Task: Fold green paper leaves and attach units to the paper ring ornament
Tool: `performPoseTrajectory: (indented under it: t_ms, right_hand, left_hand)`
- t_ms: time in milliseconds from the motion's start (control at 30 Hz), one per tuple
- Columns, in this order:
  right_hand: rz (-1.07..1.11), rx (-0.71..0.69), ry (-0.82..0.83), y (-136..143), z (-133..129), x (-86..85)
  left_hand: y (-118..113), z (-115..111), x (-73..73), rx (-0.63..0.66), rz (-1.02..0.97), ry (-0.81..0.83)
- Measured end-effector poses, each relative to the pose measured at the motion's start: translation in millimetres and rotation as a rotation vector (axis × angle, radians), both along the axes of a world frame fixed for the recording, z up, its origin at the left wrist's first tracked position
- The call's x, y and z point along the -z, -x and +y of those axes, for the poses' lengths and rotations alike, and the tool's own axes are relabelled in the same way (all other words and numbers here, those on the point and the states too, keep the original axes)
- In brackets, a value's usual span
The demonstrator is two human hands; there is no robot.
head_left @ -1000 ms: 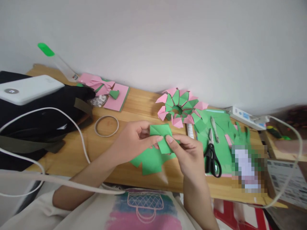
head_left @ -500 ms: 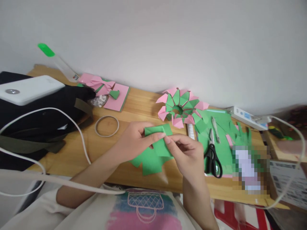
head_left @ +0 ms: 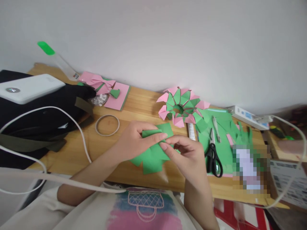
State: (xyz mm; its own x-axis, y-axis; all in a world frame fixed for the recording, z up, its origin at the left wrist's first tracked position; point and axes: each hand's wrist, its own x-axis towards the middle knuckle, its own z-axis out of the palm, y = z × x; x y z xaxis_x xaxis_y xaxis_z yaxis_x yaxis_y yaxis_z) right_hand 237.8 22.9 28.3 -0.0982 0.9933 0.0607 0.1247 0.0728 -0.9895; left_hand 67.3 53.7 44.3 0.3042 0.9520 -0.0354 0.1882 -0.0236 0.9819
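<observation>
Between my hands is a small piece of green paper (head_left: 151,133) with a folded edge. My left hand (head_left: 137,140) pinches it, thumb on top and fingers behind. The thumb and forefinger of my right hand (head_left: 185,150) close on the paper's right edge, close to my left thumb. Under my hands, several green paper squares (head_left: 152,164) lie spread on the wooden table (head_left: 107,163). Just beyond stands a ring of folded pink and green paper pieces (head_left: 177,107). Part of the held sheet is hidden by my fingers.
Black-handled scissors (head_left: 213,159) and a craft knife (head_left: 216,129) lie on green sheets at right, near a power strip (head_left: 249,118). At left are a tape ring (head_left: 107,125), a black bag (head_left: 48,111) with a white power bank (head_left: 32,88), and a white cable (head_left: 82,140).
The top edge of the green paper is folded over further toward me. My right fingers have shifted slightly at its right edge, and my left hand keeps its pinch.
</observation>
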Motion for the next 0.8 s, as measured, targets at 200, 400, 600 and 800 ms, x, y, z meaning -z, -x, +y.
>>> performPoseTrajectory:
  t_ms: [200,400,600,800]
  right_hand:
    - [0.1,-0.059,0.101,-6,0,-2.1]
    - [0.099,-0.048,0.11,-7,-2,-3.1]
    - [0.104,-0.038,0.094,-9,-2,-3.8]
    - [0.068,0.023,0.06,-7,0,-3.9]
  left_hand:
    - [3,2,-0.6,0.028,-0.072,0.04]
    - [4,2,3.2,-0.041,-0.149,0.206]
    - [8,2,10.1,-0.048,-0.194,0.24]
    - [9,-1,1.9,0.01,-0.125,0.191]
